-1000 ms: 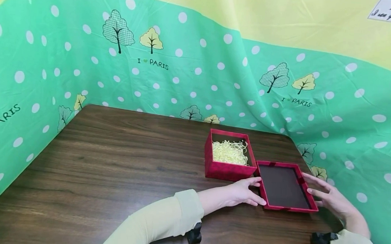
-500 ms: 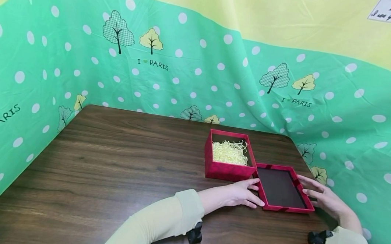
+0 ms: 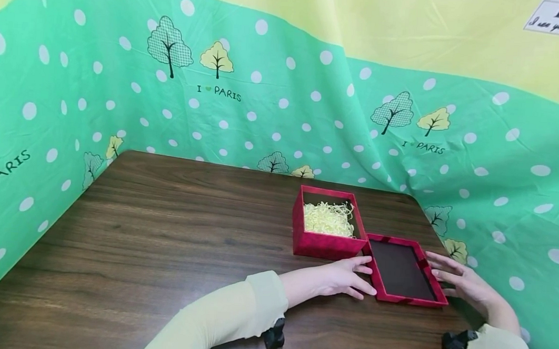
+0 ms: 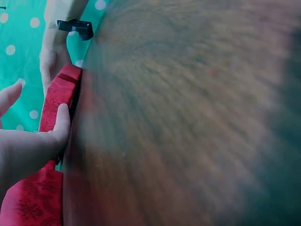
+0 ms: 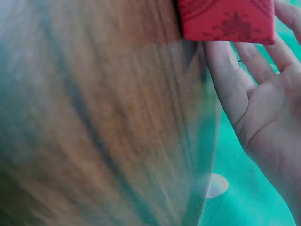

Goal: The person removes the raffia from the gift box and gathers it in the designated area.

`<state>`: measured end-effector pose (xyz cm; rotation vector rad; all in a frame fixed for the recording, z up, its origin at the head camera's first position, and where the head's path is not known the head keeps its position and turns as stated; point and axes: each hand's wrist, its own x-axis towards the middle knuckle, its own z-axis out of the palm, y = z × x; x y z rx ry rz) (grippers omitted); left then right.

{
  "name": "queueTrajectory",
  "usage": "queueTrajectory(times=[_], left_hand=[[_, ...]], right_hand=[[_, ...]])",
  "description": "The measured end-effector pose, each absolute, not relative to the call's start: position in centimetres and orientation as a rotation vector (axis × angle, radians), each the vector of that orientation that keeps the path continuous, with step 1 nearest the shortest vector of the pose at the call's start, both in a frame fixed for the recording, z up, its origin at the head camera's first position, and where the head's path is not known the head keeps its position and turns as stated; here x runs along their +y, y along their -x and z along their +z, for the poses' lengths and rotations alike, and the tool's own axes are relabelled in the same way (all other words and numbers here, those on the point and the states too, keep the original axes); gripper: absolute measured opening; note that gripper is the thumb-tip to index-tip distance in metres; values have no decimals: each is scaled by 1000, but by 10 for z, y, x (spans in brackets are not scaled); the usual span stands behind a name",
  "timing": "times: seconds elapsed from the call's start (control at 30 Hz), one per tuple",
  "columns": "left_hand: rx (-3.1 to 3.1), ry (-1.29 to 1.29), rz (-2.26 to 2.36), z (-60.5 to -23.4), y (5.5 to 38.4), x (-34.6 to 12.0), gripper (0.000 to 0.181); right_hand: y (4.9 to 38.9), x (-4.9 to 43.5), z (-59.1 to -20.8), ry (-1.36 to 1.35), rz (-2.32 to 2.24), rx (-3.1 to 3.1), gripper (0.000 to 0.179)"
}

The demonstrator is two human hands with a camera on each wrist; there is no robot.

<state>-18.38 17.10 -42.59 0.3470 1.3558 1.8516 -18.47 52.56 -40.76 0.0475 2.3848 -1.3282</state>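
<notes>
A shallow red box lid lies with its dark inside up on the table, at the right of the head view. My left hand rests against its left side, fingers spread and fairly straight; the left wrist view shows the thumb along the patterned red wall. At the opposite side, my right hand touches the lid with loosely extended fingers. In the right wrist view the lid's corner sits above the thumb. Just behind the left fingertips stands a deeper red box, open-topped, with pale shredded paper inside.
The dark wood table stretches far to the left of the box. A green and yellow curtain with dots and trees hangs behind and at both sides. Black wrist devices sit at both cuffs.
The lid has shifted slightly left and its back edge sits a little lower in view. Both hands moved a little left with it. The deeper box has stayed in place.
</notes>
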Motion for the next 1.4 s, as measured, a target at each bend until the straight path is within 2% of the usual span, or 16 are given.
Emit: queueTrajectory(times=[0.17, 0.43, 0.67, 1.1, 1.4], left_hand=[[1380, -376, 1792, -417, 182, 162, 67], [1418, -466, 1711, -404, 181, 147, 63], [1460, -547, 1652, -395, 183, 131, 61], [1595, -722, 1517, -367, 195, 103, 59], [1697, -834, 1463, -350, 208, 86, 62]], right_hand=[[184, 521, -399, -70, -1288, 2437, 66], [185, 507, -380, 88, -1273, 2523, 59], [188, 491, -361, 90, -1052, 2686, 65], [194, 464, -346, 255, -1022, 2784, 59], [192, 442, -338, 261, -1016, 2837, 59]])
